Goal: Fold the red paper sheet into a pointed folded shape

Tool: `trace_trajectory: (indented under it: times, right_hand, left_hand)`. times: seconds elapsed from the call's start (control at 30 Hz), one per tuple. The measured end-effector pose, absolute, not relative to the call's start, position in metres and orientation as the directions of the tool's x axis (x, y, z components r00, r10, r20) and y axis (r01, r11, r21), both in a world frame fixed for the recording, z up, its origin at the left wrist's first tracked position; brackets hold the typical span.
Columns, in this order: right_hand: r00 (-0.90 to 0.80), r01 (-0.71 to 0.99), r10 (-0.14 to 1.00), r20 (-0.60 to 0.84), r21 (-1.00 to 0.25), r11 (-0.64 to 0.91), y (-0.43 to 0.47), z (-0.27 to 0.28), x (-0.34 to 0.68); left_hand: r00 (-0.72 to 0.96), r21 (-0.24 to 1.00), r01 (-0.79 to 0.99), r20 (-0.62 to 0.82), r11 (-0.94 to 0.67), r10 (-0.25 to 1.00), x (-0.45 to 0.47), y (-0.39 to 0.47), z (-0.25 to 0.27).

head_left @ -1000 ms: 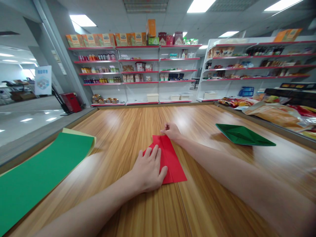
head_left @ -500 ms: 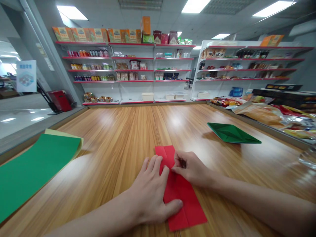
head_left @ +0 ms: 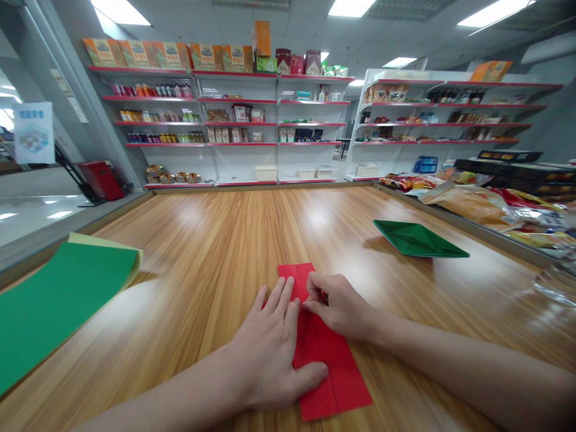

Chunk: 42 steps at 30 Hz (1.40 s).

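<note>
A long red paper strip (head_left: 344, 372) lies on the wooden table in front of me, a lengthwise crease running down it. My left hand (head_left: 272, 351) rests flat across its left edge and middle, fingers spread, the thumb out over the near part. At the strip's right side, my right hand (head_left: 337, 303) has its fingers curled, thumb and index together in a pinch on the red paper near the crease. The exact spot between those fingertips is partly hidden.
Green paper sheets (head_left: 67, 300) with a pale yellow one beneath lie at left, corner lifted. A folded green paper piece (head_left: 420, 240) sits at right, near a clear glass object (head_left: 558, 282). Packaged snacks (head_left: 477, 204) line the table's right side. Stocked shelves (head_left: 238, 123) stand behind.
The whole view has shifted slightly. My left hand's fingers have straightened and flattened on the red paper. My right hand keeps its pinch, slightly further left along with the paper.
</note>
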State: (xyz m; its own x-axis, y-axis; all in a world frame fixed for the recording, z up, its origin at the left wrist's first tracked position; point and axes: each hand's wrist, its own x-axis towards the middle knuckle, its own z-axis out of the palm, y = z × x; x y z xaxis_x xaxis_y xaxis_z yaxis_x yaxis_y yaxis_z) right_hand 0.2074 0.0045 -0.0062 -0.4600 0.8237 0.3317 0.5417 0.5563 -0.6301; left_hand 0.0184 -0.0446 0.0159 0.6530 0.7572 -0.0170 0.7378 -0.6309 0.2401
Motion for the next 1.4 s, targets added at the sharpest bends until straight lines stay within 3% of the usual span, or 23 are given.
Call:
trace_trajectory:
  times: [0.73, 1.1, 1.2, 1.27, 1.4]
  right_hand:
    - [-0.44, 0.594, 0.793, 0.422, -0.525, 0.609, 0.063, -0.009, 0.193]
    - [-0.327, 0.569, 0.836, 0.441, -0.614, 0.546, 0.084, -0.013, 0.192]
    - [-0.37, 0.5, 0.837, 0.404, -0.673, 0.546, 0.06, -0.011, 0.202]
    - [-0.447, 0.472, 0.798, 0.404, -0.651, 0.594, 0.039, -0.008, 0.21]
    - [-0.621, 0.425, 0.623, 0.476, -0.463, 0.778, 0.009, -0.003, 0.221]
  left_hand:
    - [0.67, 0.217, 0.724, 0.001, -0.655, 0.742, 0.018, -0.044, 0.018]
    - [0.656, 0.219, 0.736, 0.002, -0.64, 0.755, 0.017, -0.045, 0.019]
    - [0.649, 0.225, 0.742, -0.004, -0.632, 0.76, 0.018, -0.045, 0.018]
    - [0.65, 0.234, 0.74, -0.006, -0.631, 0.76, 0.017, -0.045, 0.018]
    - [0.661, 0.257, 0.727, -0.012, -0.637, 0.75, 0.016, -0.045, 0.017]
